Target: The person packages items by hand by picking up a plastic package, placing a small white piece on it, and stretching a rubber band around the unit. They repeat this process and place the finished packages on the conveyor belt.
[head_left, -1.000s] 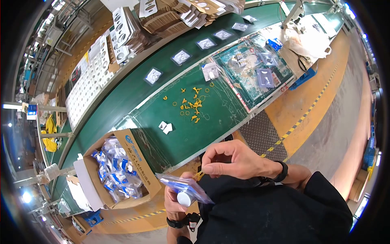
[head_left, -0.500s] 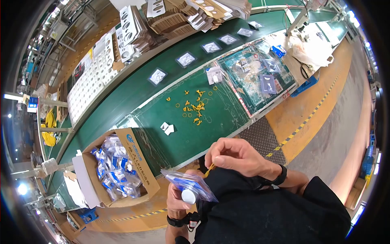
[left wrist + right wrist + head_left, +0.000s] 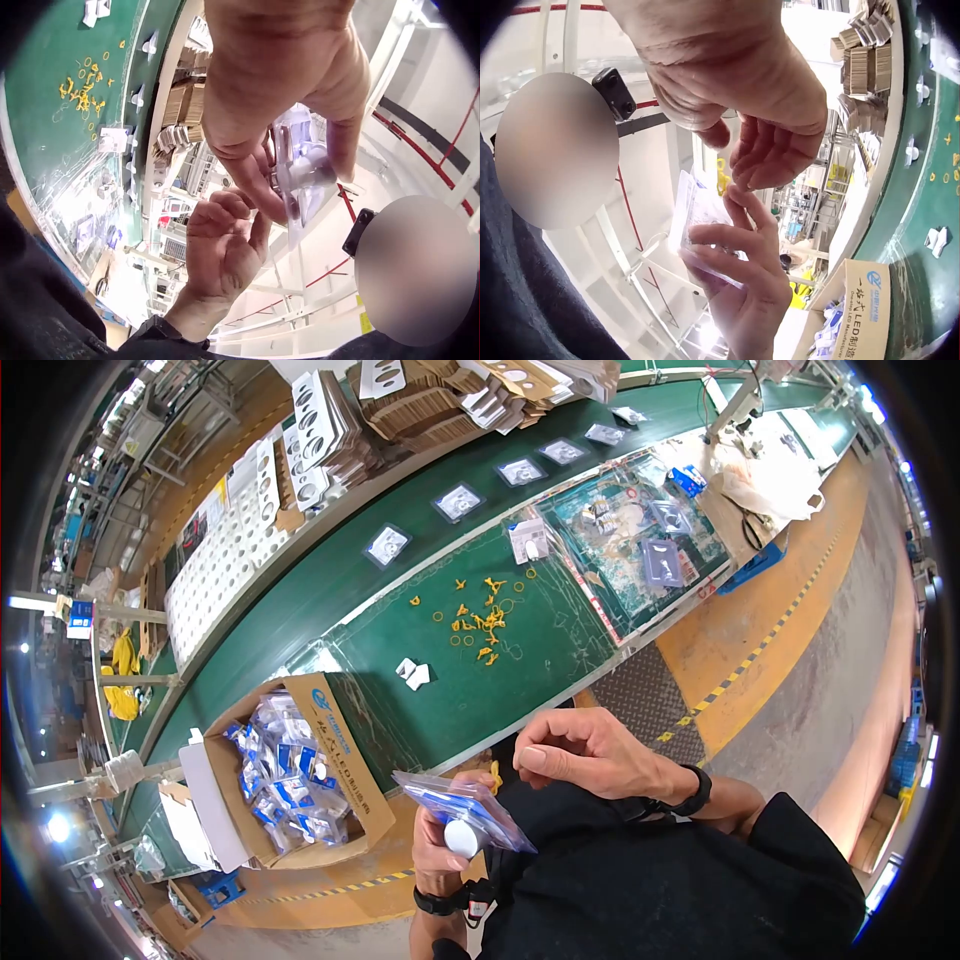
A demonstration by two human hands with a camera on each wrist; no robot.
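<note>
My left hand (image 3: 437, 845) grips a clear plastic blister pack (image 3: 490, 822) with blue print, low in front of the black shirt. A white round part (image 3: 463, 838) stands out from the pack's near face, and in the left wrist view the thumb and fingers lie on either side of the pack (image 3: 283, 161). By the left fingertips a small yellow tie (image 3: 721, 178) sticks up at the pack's edge. Just right of it hovers my right hand (image 3: 590, 755), fingers loosely curled, thumb apart from them in the right wrist view, with nothing seen between them.
A cardboard box (image 3: 352, 780) full of bagged packs stands left. Yellow ties and rings (image 3: 488, 622) lie scattered on the green table (image 3: 400, 700), near small white pieces (image 3: 412, 674). Several flat packs (image 3: 458, 503) line the belt behind. Scissors (image 3: 752, 525) lie far right.
My right hand pinched the yellow tie and drew it out to the right of the pack; its fingers have since come off it. The tie now sits beside the left fingertips.
</note>
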